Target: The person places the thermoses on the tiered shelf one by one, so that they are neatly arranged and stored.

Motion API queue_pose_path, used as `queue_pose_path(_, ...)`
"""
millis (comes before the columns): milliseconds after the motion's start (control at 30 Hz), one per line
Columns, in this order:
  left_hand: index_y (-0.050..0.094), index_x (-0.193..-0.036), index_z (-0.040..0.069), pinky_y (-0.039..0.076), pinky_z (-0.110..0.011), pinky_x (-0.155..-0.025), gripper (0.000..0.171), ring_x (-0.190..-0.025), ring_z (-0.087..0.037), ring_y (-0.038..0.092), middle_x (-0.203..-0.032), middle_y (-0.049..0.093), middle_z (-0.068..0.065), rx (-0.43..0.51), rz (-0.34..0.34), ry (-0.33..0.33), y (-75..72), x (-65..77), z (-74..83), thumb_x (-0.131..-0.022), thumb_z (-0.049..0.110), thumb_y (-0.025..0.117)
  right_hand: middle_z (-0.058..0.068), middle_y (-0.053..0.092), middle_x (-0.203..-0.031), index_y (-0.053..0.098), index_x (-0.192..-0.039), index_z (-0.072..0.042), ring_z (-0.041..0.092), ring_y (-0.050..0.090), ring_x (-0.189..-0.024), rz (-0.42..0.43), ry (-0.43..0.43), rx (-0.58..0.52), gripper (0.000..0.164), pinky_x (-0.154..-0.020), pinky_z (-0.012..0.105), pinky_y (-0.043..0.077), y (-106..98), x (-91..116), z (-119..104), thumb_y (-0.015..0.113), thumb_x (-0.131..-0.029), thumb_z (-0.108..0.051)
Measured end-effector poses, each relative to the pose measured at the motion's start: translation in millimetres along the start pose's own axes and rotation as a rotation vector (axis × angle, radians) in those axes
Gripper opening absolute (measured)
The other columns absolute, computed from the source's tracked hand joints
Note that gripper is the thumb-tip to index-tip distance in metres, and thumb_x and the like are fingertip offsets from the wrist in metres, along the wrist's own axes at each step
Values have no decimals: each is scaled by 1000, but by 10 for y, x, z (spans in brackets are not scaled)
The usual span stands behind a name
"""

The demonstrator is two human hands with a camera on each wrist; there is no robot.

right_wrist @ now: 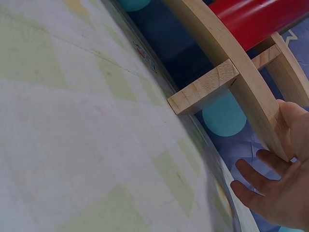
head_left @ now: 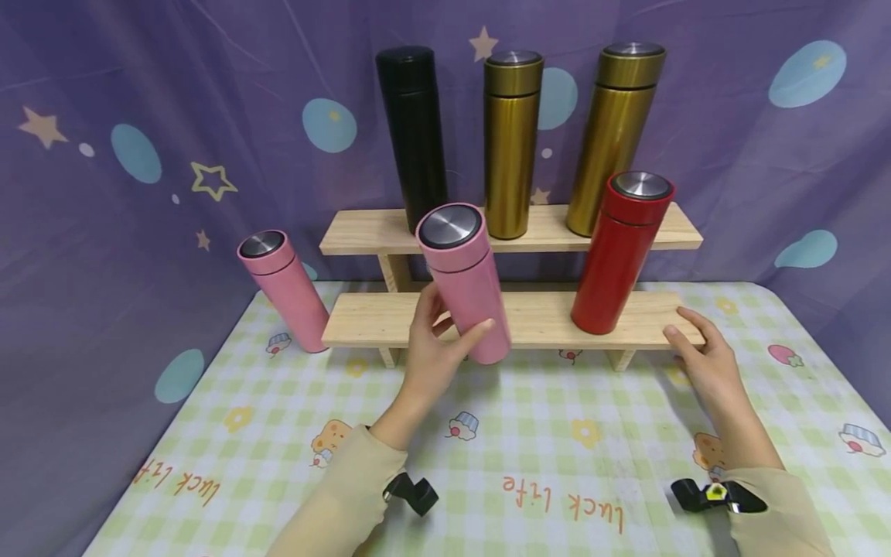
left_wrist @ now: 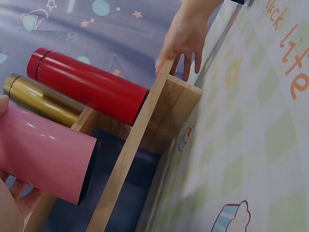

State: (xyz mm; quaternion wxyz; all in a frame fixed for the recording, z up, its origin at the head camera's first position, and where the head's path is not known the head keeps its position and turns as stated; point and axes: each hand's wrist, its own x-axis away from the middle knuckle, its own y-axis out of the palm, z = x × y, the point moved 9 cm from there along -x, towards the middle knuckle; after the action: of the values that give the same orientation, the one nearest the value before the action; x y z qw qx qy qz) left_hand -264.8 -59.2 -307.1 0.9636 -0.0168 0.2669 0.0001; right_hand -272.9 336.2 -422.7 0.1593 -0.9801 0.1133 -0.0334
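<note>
My left hand (head_left: 435, 348) grips a pink thermos bottle (head_left: 469, 286), thumb across its front, near the lower tier of a two-tier wooden stand (head_left: 536, 317). The bottle tilts slightly, and its dark base shows free of the board in the left wrist view. At the stand's right end, my right hand (head_left: 706, 360) holds the lower board's end between thumb and forefinger; in the right wrist view the other fingers (right_wrist: 253, 176) hang loosely below. A red thermos bottle (head_left: 619, 255) stands on that same tier, left of the right hand.
On the upper tier stand a black bottle (head_left: 414, 139) and two gold bottles, one in the middle (head_left: 513, 147) and one at right (head_left: 616, 139). Another pink bottle (head_left: 288, 298) stands on the checked tablecloth (head_left: 515, 441), left of the stand. A purple curtain (head_left: 230, 85) hangs behind.
</note>
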Motion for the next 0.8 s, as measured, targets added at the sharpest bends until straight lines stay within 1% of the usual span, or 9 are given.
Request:
queue_pose_path(67, 49, -136, 9, 48, -44, -91, 64, -111, -22, 57, -123, 60, -8, 8, -3, -5, 44, -13, -10, -80, 7, 80, 29, 30, -148, 29, -157, -26, -6, 49, -91, 4, 0, 6, 69, -76, 8, 46, -1, -3, 0, 54, -98, -49)
queue_pose_path(267, 47, -139, 11, 47, -43, -93, 68, -113, -21, 55, -125, 59, -7, 5, -4, -36, 155, -61, -15, -80, 10, 80, 19, 38, -138, 30, -156, -25, -4, 50, -91, 13, -10, 21, 69, -75, 9, 47, -10, -10, -1, 55, -97, -49)
queue_pose_path(567, 44, -142, 9, 46, -43, -94, 71, -114, -23, 54, -128, 57, -10, 13, 3, -38, 296, -163, 23, -81, 8, 80, 18, 38, -137, 31, -156, -26, -3, 50, -91, 17, -7, 22, 69, -75, 10, 48, -12, -6, -1, 56, -97, -50)
queue_pose_path(800, 43, -143, 10, 47, -39, -94, 72, -111, -19, 54, -127, 56, -6, -13, 3, -48, 384, -233, 12, -82, 14, 81, 18, 38, -138, 30, -157, -25, -3, 49, -91, 16, -15, 36, 69, -75, 9, 48, -15, -8, -5, 55, -97, -50)
